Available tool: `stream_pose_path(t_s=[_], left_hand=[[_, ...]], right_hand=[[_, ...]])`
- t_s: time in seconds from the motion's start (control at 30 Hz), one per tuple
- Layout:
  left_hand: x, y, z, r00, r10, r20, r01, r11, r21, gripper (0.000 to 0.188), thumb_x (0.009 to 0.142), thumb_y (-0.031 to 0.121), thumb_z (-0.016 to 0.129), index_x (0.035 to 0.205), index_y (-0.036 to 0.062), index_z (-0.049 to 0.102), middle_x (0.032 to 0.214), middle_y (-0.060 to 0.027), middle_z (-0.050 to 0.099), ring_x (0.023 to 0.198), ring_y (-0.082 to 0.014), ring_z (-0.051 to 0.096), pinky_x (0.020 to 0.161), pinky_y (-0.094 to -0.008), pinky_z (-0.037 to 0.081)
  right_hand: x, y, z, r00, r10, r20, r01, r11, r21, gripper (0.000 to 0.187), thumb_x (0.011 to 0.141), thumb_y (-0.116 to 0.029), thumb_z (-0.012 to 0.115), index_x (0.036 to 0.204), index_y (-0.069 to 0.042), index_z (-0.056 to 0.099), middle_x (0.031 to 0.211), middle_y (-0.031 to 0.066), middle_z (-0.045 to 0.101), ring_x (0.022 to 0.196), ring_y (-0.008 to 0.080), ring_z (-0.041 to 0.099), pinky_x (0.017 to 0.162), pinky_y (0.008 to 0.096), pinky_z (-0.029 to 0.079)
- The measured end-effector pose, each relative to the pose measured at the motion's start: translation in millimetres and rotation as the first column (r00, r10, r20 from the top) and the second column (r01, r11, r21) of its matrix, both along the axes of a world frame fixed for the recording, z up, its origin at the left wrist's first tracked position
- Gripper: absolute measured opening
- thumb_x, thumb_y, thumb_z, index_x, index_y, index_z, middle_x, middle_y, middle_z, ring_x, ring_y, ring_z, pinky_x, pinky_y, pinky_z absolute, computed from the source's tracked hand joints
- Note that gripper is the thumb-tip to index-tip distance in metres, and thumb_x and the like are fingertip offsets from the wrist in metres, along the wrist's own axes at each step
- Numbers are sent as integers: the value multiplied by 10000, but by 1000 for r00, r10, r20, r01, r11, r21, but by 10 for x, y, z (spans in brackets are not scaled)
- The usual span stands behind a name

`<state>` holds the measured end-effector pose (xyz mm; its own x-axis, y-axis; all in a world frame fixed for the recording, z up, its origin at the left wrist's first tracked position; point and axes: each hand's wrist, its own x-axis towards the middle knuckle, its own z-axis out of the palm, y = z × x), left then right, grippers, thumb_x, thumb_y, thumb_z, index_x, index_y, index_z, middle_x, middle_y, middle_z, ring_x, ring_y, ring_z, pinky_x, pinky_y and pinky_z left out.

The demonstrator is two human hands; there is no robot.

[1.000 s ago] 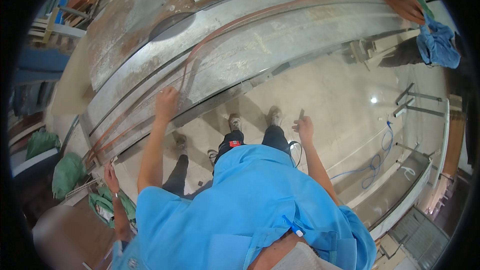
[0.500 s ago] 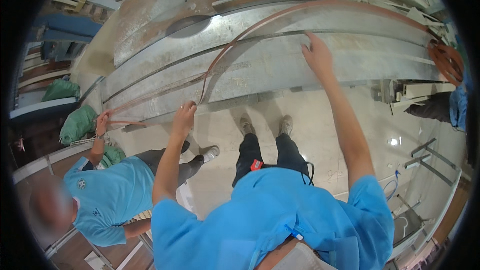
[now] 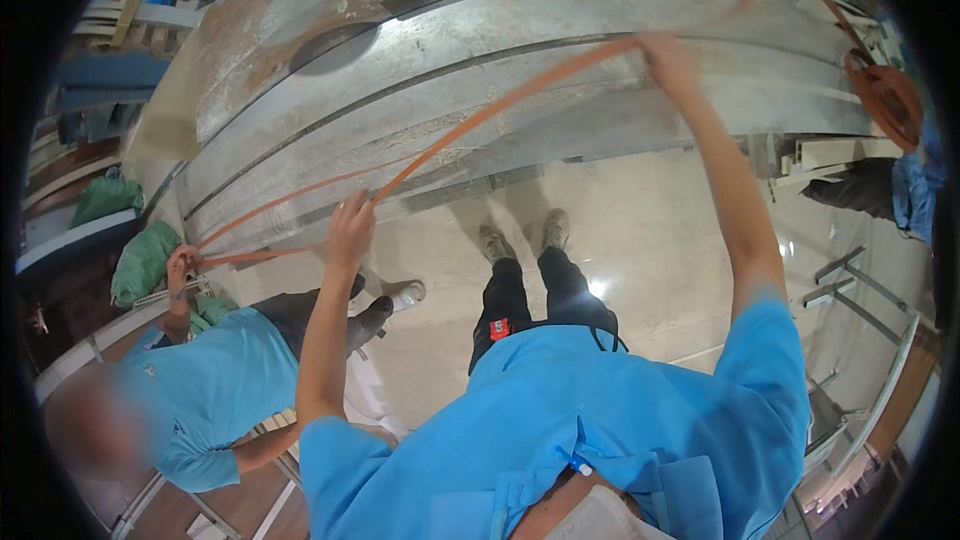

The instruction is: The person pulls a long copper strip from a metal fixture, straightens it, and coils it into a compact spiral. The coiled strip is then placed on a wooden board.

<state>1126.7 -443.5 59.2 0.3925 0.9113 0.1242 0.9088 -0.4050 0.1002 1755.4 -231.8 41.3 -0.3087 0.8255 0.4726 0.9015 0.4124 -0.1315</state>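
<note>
A long, flat, reddish-brown strip (image 3: pixel 520 94) stretches taut between my two hands above the metal-topped bench. My left hand (image 3: pixel 350 227) is closed on it just off the bench's near edge. Farther right and over the bench top, my right hand (image 3: pixel 670 62) grips the strip, blurred by motion. Past this hand a loose end flicks up, also smeared. Beyond my left hand the band runs on to a co-worker's hand (image 3: pixel 181 265) at the bench's left end, where it doubles back.
The long grey bench (image 3: pixel 610 125) has grooves along its length. A coil of the same reddish-brown strip (image 3: pixel 887 100) hangs at its right end. A co-worker in blue (image 3: pixel 240 350) is at the left, near green sacks (image 3: pixel 146 260). A metal frame (image 3: pixel 850 285) stands at right.
My right hand has gone from open to gripping the strip and moved right and away. The strip has gone from a slack arc to a taut line. My left hand has shifted slightly left.
</note>
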Motion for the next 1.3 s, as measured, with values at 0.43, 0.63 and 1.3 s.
stream_pose_path(t_s=[0.43,0.63,1.3], left_hand=[[2075,900,-199,965,-164,202,149,985,89,149,871,188,724,928,78,641,1152,-88,633,1055,-326,615,930,-462,469],[2205,905,-358,941,-42,336,16,997,81,251,951,332,709,863,108,637,1004,-48,648,997,-311,609,884,-478,451],[2714,1081,-623,751,-101,653,88,995,52,231,876,132,766,1105,108,756,1179,-28,717,1124,-265,639,972,-397,490]], right_hand=[[1556,-922,98,916,-355,188,401,835,-377,498,958,-223,544,1455,-205,519,1027,232,724,928,439,689,773,568,533],[675,-1430,244,817,-574,-59,441,686,-579,376,1055,-345,479,1374,-147,504,962,297,696,900,502,668,777,597,505],[-1676,-1098,-215,898,-411,-155,232,743,-628,323,1032,-340,497,1051,-47,631,899,278,709,881,486,684,787,591,521]])
